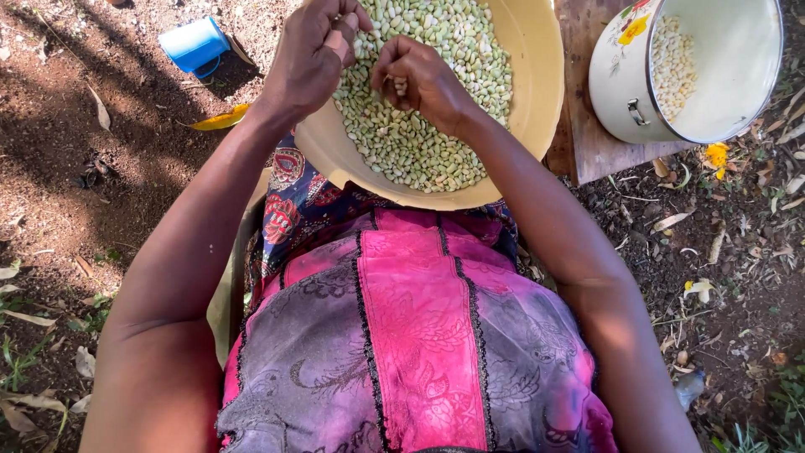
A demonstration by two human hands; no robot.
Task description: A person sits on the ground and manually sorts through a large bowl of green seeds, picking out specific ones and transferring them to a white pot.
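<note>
**Two hands in a bowl of pale green beans**

Nearest the camera, at six o'clock, lies the person's lap in a pink and grey patterned dress, with a blue and red printed cloth beneath the bowl's near edge.

Just beyond, around twelve o'clock, a wide cream bowl rests on the lap, heaped with pale green shelled beans.

The left hand, at eleven o'clock, is curled with its fingers drawn together at the bowl's far-left rim, touching the beans; whether it pinches any I cannot tell. The right hand, just beside it toward the bowl's middle, is loosely cupped, fingers bent inward around a few beans against the palm.

Farther off at two o'clock, a white enamel pot with a flower motif sits tilted on a wooden board, some pale beans inside it. At ten o'clock, a blue cup lies on its side on the bare soil, with a yellow leaf near it.
</note>
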